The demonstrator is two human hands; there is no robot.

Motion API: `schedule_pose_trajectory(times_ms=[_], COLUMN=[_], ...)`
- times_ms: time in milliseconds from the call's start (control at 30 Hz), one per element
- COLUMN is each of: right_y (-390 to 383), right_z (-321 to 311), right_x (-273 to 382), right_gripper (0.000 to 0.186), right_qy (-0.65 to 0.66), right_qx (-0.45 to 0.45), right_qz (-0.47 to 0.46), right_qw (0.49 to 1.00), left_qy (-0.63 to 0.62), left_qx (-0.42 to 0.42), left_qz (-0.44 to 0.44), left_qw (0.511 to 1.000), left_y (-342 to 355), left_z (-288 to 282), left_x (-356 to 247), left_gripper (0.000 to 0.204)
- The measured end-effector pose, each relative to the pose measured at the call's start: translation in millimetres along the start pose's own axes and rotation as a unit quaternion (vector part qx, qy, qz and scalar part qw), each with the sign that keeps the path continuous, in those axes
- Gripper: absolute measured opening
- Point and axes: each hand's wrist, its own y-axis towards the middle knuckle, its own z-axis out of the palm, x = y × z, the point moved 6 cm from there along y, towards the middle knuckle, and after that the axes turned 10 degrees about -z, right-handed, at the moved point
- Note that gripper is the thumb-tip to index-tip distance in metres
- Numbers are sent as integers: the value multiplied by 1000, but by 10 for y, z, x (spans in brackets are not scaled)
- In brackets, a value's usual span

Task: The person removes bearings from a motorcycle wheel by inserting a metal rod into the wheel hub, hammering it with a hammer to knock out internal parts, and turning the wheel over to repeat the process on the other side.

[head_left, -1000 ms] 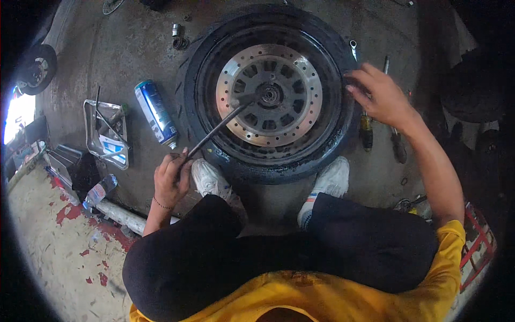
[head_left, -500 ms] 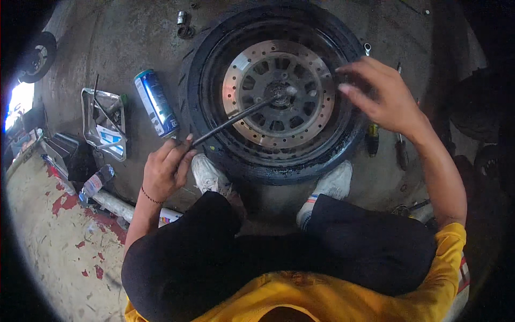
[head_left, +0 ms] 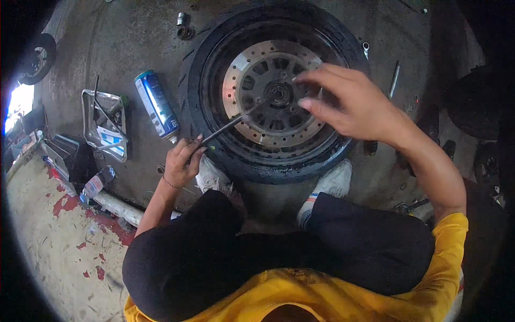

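Your left hand (head_left: 183,162) pinches dark rod (head_left: 229,126) by near end; rod slants away, rightward, over flat-lying wheel (head_left: 268,119), blurred tip near hub (head_left: 278,95). Your right hand (head_left: 357,103), thumb and fingers parted, hovers right of hub, nearer it.

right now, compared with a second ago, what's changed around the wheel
The right hand moved left, from the right edge of the tyre to above the brake disc, held open. Nothing was visibly grasped or released. The left hand still holds the dark rod; the tyre still lies flat, the blue can beside it.
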Motion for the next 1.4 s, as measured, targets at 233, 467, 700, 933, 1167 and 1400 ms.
schedule_pose_trajectory(times_ms=[233,467,700,933,1167,1400], right_y=[257,208,177,262,252,297], right_z=[194,495,564,617,643,589], right_x=[343,446,416,394,380,489], right_gripper=[29,33,32,40,41,37], right_qy=[59,83,13,29,27,-3], right_qx=[-2,38,-18,-43,-64,-68], right_qz=[-46,-111,-126,-129,-134,-144], right_qw=[997,990,992,990,989,987], left_qy=[23,25,57,72,80,45], left_qx=[0,-26,-47,-105,-101,-68], left_qz=[16,4,-65,-111,-69,-75], left_qw=[1000,999,995,986,989,994], left_y=[-109,-158,-170,-223,-199,-308], left_z=[24,137,179,254,219,337], left_x=[-59,4,91,192,60,220], left_gripper=[35,36,39,57,48,31])
